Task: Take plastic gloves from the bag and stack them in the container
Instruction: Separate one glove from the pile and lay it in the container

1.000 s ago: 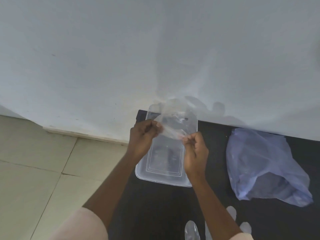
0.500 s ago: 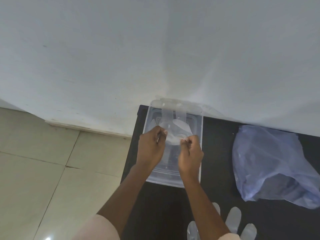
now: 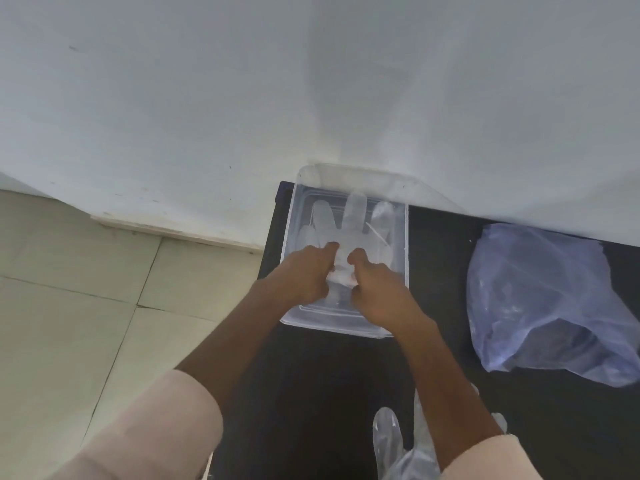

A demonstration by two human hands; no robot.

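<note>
A clear plastic container [image 3: 401, 237] stands on the black table against the wall. A thin clear plastic glove [image 3: 353, 220] lies flat inside it, fingers pointing toward the wall. My left hand [image 3: 308, 275] and my right hand [image 3: 377, 289] are both down in the container, pinching the glove's cuff end between them. The bluish plastic bag [image 3: 540, 303] lies crumpled on the table to the right of the container. More clear gloves [image 3: 391, 441] lie at the near table edge, partly hidden by my right forearm.
The black table [image 3: 440, 341] ends just left of the container, with pale floor tiles [image 3: 69, 323] beyond. A white wall [image 3: 311, 98] rises directly behind the container and bag.
Both hands have lowered the glove from above the container down into it, and the glove has gone from bunched to spread flat with its fingers out.
</note>
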